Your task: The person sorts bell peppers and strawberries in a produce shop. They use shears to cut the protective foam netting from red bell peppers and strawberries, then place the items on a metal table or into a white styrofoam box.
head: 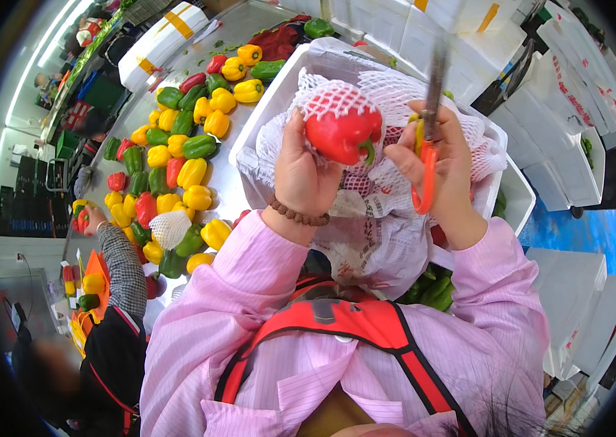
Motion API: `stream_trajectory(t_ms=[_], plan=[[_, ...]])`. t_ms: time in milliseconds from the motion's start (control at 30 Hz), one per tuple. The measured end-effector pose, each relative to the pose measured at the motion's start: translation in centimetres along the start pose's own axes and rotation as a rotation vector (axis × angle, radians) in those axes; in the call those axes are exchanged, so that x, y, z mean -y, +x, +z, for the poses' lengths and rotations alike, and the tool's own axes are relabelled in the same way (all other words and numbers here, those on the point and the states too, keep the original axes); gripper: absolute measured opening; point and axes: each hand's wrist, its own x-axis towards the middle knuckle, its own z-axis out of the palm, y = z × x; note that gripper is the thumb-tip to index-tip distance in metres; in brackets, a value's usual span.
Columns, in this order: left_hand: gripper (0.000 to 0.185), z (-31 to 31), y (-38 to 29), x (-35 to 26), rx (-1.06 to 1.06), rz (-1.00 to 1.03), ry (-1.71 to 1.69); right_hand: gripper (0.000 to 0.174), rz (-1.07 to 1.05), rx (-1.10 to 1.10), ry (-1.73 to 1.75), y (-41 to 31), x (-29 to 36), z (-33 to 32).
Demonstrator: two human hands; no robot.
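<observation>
My left hand (308,175) grips a red bell pepper (335,136) from its left side, stem end tilted toward me. A white foam net sleeve (335,95) covers the pepper's far part. In my right hand (450,158) are scissors with an orange handle (427,180); their metal blades (438,71) point away from me and look blurred. A bit of yellow shows by those fingers, too small to name. Below both hands stands a white foam box (256,125) holding net-wrapped peppers (483,153) and a crumpled printed plastic bag (379,235).
Loose yellow, green and red bell peppers (169,158) cover much of the metal table (237,145) on the left. A loose foam net (170,229) lies among them. A co-worker's hand (89,221) holds peppers at far left. White foam boxes (543,109) are stacked on the right.
</observation>
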Motion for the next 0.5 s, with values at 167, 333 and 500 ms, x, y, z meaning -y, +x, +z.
stream_trajectory(t_ms=[167,333,500], plan=[[0.043,0.4,-0.3,0.1,0.011,0.057,0.027,0.056,-0.068,0.049,-0.058,0.1,-0.9,0.9],[0.044,-1.7,-0.6,-1.9,0.022,0.039,0.138,0.052,0.037,0.151,0.141,1.2,-0.3,-0.4],[0.038,-6.1,1.5,-8.5,-0.056,0.320,0.313,0.045,0.257,0.046,0.346,4.2,0.0,-1.2]])
